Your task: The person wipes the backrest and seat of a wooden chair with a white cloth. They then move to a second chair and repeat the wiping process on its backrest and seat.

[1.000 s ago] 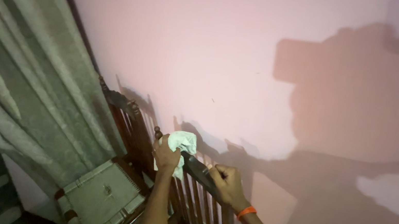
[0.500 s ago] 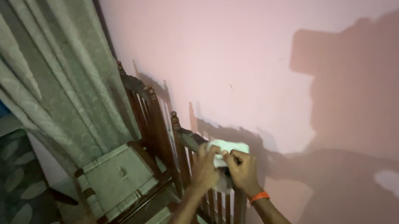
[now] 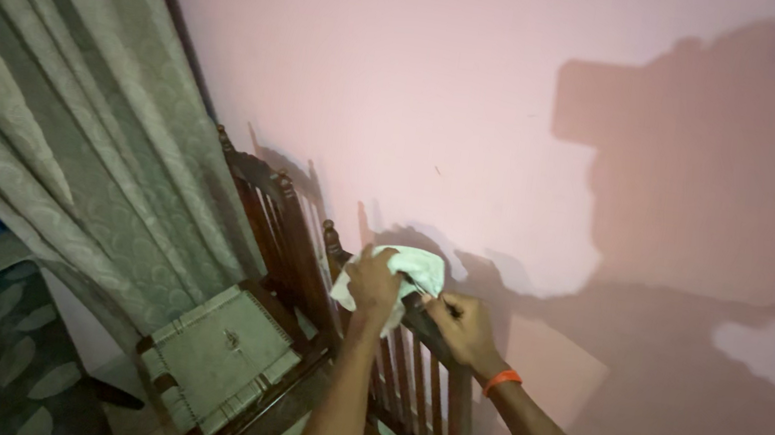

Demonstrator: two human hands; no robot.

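Cloth [image 3: 405, 273] shifted left along chair rail [image 3: 427, 332]; left hand [image 3: 372, 284] clenched on it, right hand [image 3: 459, 327] gripped rail; soft, light, bunch-grip suits

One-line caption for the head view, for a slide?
Left hand presses a white cloth on a wooden chair's top rail; right hand grips the rail beside a pink wall.

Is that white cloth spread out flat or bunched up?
Bunched up: the white cloth is crumpled in the left hand atop the chair back.
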